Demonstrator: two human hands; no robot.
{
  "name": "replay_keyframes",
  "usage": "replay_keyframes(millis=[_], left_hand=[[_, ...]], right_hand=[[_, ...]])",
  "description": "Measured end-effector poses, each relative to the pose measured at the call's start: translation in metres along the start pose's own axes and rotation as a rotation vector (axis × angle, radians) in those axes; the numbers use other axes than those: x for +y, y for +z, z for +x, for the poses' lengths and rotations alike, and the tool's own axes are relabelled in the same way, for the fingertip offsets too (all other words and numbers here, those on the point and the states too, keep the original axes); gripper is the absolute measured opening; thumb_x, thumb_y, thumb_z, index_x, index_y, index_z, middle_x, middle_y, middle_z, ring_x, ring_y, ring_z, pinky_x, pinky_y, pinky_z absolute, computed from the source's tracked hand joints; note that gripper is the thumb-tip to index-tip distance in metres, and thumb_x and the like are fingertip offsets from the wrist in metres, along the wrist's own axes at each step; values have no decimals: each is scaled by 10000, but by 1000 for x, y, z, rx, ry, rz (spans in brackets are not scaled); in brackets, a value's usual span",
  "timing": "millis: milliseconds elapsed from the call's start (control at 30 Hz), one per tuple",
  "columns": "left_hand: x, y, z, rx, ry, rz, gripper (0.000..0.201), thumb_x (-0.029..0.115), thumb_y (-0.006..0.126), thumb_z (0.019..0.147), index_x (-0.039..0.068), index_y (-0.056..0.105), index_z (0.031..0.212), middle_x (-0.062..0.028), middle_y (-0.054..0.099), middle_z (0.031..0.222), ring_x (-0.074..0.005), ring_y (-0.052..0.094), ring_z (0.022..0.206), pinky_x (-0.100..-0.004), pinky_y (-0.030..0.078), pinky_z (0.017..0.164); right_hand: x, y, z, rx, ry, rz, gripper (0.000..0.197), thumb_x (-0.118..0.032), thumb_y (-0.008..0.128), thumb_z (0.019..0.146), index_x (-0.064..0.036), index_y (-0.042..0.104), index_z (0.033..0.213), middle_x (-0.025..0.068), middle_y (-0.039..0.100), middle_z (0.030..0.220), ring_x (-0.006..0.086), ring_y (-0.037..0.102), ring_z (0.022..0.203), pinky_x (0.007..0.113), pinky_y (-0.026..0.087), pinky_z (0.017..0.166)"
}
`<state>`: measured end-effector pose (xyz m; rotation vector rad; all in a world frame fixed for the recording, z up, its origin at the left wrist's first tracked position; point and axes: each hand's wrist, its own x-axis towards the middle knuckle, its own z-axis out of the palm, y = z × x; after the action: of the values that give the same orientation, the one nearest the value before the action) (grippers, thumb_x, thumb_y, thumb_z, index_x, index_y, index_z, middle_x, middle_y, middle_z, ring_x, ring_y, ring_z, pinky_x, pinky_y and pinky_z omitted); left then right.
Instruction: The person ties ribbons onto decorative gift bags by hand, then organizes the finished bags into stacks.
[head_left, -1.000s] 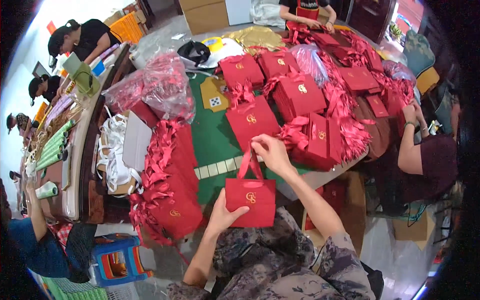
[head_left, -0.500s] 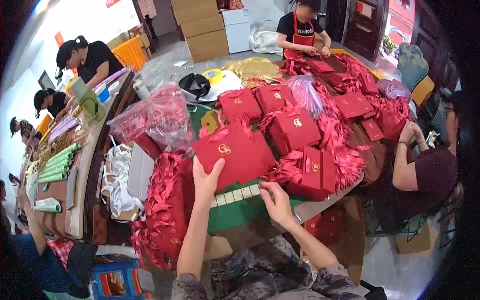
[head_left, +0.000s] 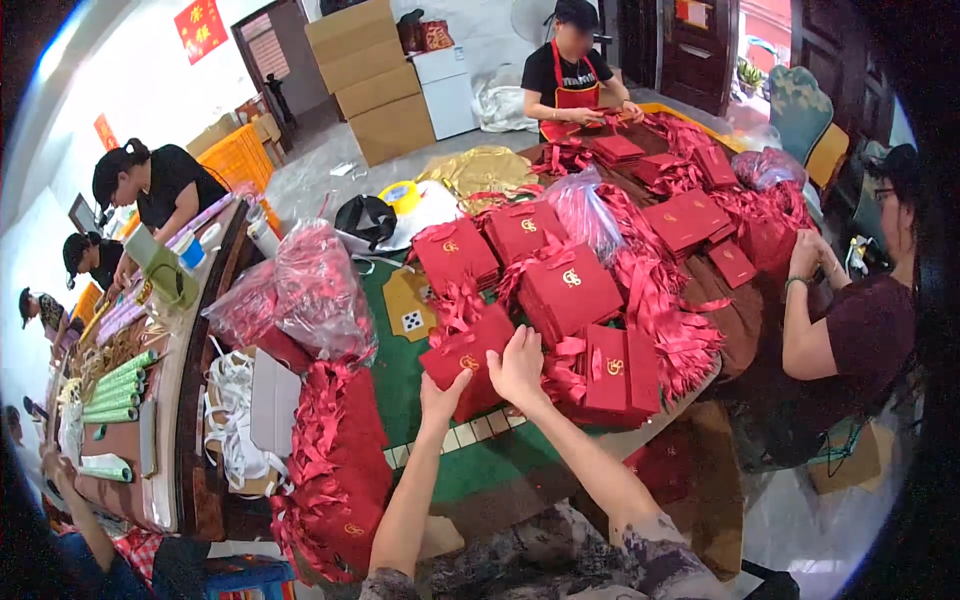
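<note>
A red gift bag (head_left: 482,350) with a gold emblem and red ribbon handles is held between my two hands over a green mat (head_left: 510,458). My left hand (head_left: 443,398) grips its lower left edge, thumb across the front. At its right side, my right hand (head_left: 517,364) has hold of the edge, some fingers hidden behind it. A row of pale tiles (head_left: 465,434) lies on the mat just below. Stacks of similar red bags stand close by: one (head_left: 572,290) right behind my right hand, another (head_left: 618,368) to its right, a third (head_left: 455,252) farther back.
Red bags with bunched ribbons (head_left: 335,450) lie at my left, beside a box of white straps (head_left: 240,425). Plastic-wrapped red goods (head_left: 320,285) sit behind. One person (head_left: 575,85) works across the table, another (head_left: 850,320) at the right. Several others work at a left-hand table (head_left: 165,440).
The bag has gone from a wide, spread position to a smaller, tilted one. My right hand has moved from the tiles up to the bag's right side. The view has shifted slightly.
</note>
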<state>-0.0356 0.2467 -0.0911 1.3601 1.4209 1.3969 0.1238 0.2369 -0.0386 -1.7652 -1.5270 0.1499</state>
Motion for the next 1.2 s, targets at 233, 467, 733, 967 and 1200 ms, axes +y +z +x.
replay_keyframes(millis=[233,467,733,967,1200], left_hand=[[11,-4,26,-142,-335,-234,528,133,838,780,-26,582,1213,-129,689,1142,-207,681,978,-357,557,854],[49,-2,35,-162,-590,-269,344,50,777,807,13,675,1133,-108,717,1091,-219,704,920,-355,565,825],[43,-64,-32,-78,-604,-738,448,45,707,869,32,575,1297,-104,650,1261,-249,636,1125,-413,505,984],[55,-73,-136,-143,-515,-1095,559,104,622,948,84,415,1466,-122,496,1457,-311,499,1321,-498,422,1100],[65,-47,-222,39,-636,-973,521,65,629,951,44,429,1433,-98,562,1366,-247,547,1259,-429,412,1095]], right_hand=[[-4,23,22,-190,256,-77,688,-451,669,856,80,474,1246,263,587,1159,433,595,1067,552,467,901],[-1,21,25,-199,206,-174,609,-482,640,873,48,533,1153,247,615,1087,412,616,1015,561,457,889],[-37,-34,-18,-240,-104,61,737,-568,700,823,53,539,1186,232,621,1046,391,621,979,502,486,862],[-39,-103,-105,-313,-40,609,669,-322,823,806,10,509,1295,171,646,1136,270,632,1083,418,499,948],[-26,-148,-134,-364,115,904,451,0,777,776,-18,569,1176,77,672,1079,139,637,992,307,519,897]])
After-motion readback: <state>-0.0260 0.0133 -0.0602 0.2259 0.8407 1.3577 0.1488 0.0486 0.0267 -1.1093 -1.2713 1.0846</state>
